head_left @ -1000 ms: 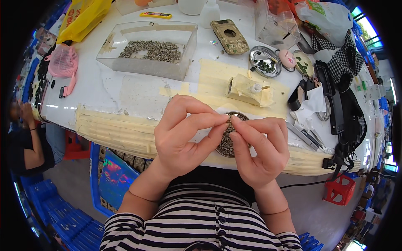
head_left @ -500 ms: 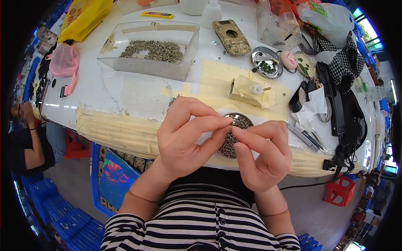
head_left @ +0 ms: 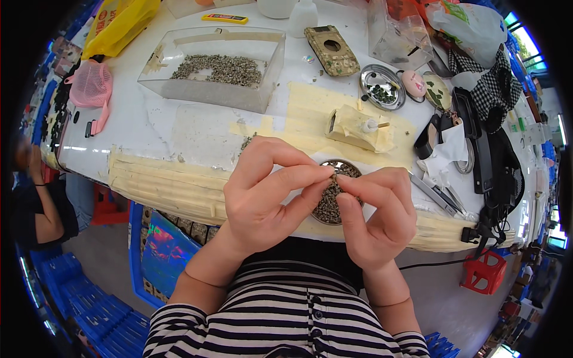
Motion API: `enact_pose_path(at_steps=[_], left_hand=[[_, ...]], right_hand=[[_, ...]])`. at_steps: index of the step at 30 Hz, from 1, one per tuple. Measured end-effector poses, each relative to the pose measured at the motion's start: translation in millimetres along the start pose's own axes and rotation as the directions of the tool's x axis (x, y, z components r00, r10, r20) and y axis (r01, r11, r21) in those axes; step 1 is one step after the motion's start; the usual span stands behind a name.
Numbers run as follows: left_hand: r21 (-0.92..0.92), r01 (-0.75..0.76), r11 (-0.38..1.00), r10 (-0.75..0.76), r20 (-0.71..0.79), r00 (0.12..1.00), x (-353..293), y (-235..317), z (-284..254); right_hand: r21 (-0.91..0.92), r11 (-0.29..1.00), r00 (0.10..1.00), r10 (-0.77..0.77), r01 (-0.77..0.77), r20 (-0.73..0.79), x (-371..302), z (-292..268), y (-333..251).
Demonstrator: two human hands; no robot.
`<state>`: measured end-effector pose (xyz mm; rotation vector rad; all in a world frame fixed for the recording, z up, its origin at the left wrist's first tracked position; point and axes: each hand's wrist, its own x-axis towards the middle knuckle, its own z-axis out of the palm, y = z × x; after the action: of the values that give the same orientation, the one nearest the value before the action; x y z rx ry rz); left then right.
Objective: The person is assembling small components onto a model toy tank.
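Note:
Above a round metal dish [head_left: 354, 169] of small grey-brown parts [head_left: 327, 207], both my hands meet fingertip to fingertip. My left hand [head_left: 265, 194] pinches with thumb and forefinger at a tiny piece, too small to make out. Closed in a similar pinch, my right hand [head_left: 382, 215] touches the same spot from the other side. Just beyond the dish stands a block wrapped in cream tape [head_left: 352, 128], with a small white nozzle and stick on top. Farther back lies a camouflage-patterned model tank hull [head_left: 332, 51] with a round hole.
A clear box [head_left: 239, 98] of similar parts stands at the back left. A second metal dish [head_left: 382, 86] holds dark green pieces. Tweezers and a utility knife [head_left: 436, 194] lie at right, near black straps. A pink mesh basket [head_left: 91, 85] is far left. A person [head_left: 45, 209] sits at left.
My right fingertips have shifted slightly up and right, with the thumb a little lifted. My left hand stays almost where it was.

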<state>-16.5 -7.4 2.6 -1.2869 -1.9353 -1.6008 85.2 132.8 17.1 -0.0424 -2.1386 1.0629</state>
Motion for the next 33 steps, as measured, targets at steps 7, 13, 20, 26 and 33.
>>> enact_pose_path(at_steps=[7,13,20,26,33], left_hand=[[-0.019,0.017,1.000,-0.016,0.027,0.999,0.4,1.7,-1.6],[-0.059,0.006,0.998,-0.002,0.064,0.998,0.6,1.8,-3.1],[0.019,0.004,1.000,-0.005,0.021,1.000,-0.5,1.3,0.2],[-0.021,0.065,0.998,-0.065,0.000,0.998,-1.9,3.3,-0.9],[-0.030,-0.032,0.999,0.033,0.037,0.999,1.6,-0.2,-2.2]], right_hand=[[-0.054,0.998,1.000,-0.029,0.029,0.006,-1.6,1.7,4.1],[0.255,0.941,0.974,0.204,-0.223,0.100,-2.6,3.1,6.2],[-0.096,0.989,0.994,-0.113,0.112,-0.007,0.9,-2.0,-0.2],[-0.147,0.983,0.994,-0.114,0.112,-0.005,-2.1,1.8,1.9],[0.229,0.953,0.980,0.189,-0.196,0.056,-4.4,5.3,7.5]])
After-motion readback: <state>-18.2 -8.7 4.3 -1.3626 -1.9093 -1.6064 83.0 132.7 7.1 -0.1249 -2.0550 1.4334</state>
